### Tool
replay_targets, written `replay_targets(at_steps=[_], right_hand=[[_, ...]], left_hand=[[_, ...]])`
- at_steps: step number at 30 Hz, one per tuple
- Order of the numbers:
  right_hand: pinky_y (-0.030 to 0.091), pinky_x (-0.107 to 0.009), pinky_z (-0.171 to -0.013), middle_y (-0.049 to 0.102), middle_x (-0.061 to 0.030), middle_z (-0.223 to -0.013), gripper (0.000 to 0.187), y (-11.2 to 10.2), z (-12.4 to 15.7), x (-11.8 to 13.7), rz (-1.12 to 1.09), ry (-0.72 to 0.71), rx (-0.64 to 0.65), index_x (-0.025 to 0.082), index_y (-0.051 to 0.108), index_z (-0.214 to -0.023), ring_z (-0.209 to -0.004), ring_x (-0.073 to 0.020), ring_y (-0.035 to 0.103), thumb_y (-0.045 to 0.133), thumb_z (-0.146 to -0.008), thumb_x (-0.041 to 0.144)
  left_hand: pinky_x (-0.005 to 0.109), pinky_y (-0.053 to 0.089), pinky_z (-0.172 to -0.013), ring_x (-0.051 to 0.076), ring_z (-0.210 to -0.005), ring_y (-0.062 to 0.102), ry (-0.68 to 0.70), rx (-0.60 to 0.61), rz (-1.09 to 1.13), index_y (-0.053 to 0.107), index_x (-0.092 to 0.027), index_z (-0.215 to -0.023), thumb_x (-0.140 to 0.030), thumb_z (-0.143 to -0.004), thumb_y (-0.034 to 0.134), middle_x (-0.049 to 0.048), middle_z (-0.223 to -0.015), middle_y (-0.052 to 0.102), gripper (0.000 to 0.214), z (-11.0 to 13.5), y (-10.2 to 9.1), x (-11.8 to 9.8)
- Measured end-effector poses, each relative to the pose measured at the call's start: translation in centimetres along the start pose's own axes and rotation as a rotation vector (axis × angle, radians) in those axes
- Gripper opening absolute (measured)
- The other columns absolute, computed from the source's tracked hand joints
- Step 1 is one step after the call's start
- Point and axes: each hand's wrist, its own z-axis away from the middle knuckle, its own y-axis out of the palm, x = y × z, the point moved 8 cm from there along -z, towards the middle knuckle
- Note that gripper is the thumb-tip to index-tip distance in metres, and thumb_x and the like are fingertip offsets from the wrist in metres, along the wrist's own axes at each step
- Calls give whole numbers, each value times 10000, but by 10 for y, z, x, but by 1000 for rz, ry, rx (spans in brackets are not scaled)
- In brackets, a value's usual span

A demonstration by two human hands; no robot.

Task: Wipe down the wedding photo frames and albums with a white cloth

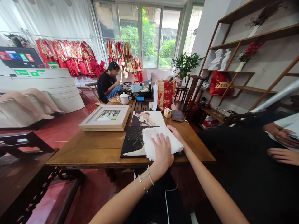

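Observation:
A white cloth (151,143) lies over the right part of a dark photo panel (132,140), the lower page of what looks like an open photo album. My left hand (163,151) rests flat on the cloth with its fingers spread. At the cloth's far right edge is my right hand (175,133), fingers stretched forward along the album's side; whether it touches the cloth or the panel I cannot tell. Behind the dark panel lies a light wedding photo (148,119) of a couple. The cloth hides much of the dark picture.
Stacked picture frames (105,117) sit left on the wooden table (84,149). Behind the album stand a small box (167,112), a phone (178,115), a red paper bag (166,93) and a white teapot (123,98). One person (108,82) sits at the far end; another person's hands (283,144) show at right.

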Motion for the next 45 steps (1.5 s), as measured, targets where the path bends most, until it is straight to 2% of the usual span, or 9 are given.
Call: replay_targets(at_steps=[6,11,14,18,24,29,38,41,45], right_hand=[[263,-489,-1104,574,-77,-1280,355,3,3,4,25,15,-26,229,657,-1106,-1264,-252,441,513,-798,331],[236,-494,-1119,580,-42,-1274,380,5,4,7,46,45,-59,258,654,-1106,-1266,-223,441,467,-781,201],[242,-500,-1113,575,-49,-1280,407,5,4,9,55,44,-61,247,650,-1115,-1264,-224,444,463,-762,171],[271,-485,-1100,587,-35,-1267,395,4,4,9,35,32,-67,259,659,-1098,-1253,-225,454,480,-754,183],[302,-503,-1062,590,-55,-1267,385,5,6,14,-23,14,-68,239,656,-1104,-1242,-281,458,561,-736,300],[307,-488,-1063,575,-65,-1284,387,3,7,13,-23,33,-77,227,658,-1104,-1241,-280,461,555,-737,297],[270,-493,-1102,596,-39,-1255,392,3,4,8,42,34,-78,257,662,-1091,-1247,-228,463,483,-751,181],[262,-499,-1106,585,-42,-1269,411,4,5,10,59,39,-75,254,656,-1104,-1249,-227,461,466,-752,159],[265,-495,-1103,578,-51,-1278,424,4,5,10,57,32,-64,237,650,-1118,-1252,-232,458,470,-742,158]], left_hand=[[644,100,-1056,405,-1371,84,188,55,80,257,-157,-1430,-361,-703,631,197,-1505,163,842,48,5,-7],[561,98,-1102,315,-1394,77,307,68,157,233,-271,-1436,-369,-690,620,99,-1528,145,846,77,2,17],[535,141,-1103,291,-1382,160,300,42,148,271,-303,-1420,-350,-717,592,71,-1510,224,774,58,-1,33],[557,218,-1064,308,-1348,247,235,25,97,340,-269,-1390,-324,-766,550,91,-1476,301,661,0,-2,49],[545,222,-1057,298,-1334,271,263,5,63,362,-278,-1373,-331,-798,534,83,-1459,327,603,-63,3,51],[577,208,-1048,329,-1342,236,277,-9,62,346,-252,-1385,-318,-780,555,124,-1467,297,643,-47,7,43],[531,126,-1103,297,-1382,145,359,58,138,271,-310,-1416,-320,-697,608,61,-1512,219,795,62,-6,29],[508,160,-1102,271,-1376,188,304,29,150,308,-333,-1398,-327,-720,588,41,-1501,255,734,55,-7,38],[519,211,-1076,271,-1355,250,216,-21,125,368,-321,-1372,-347,-769,552,56,-1470,325,631,2,-1,53]])
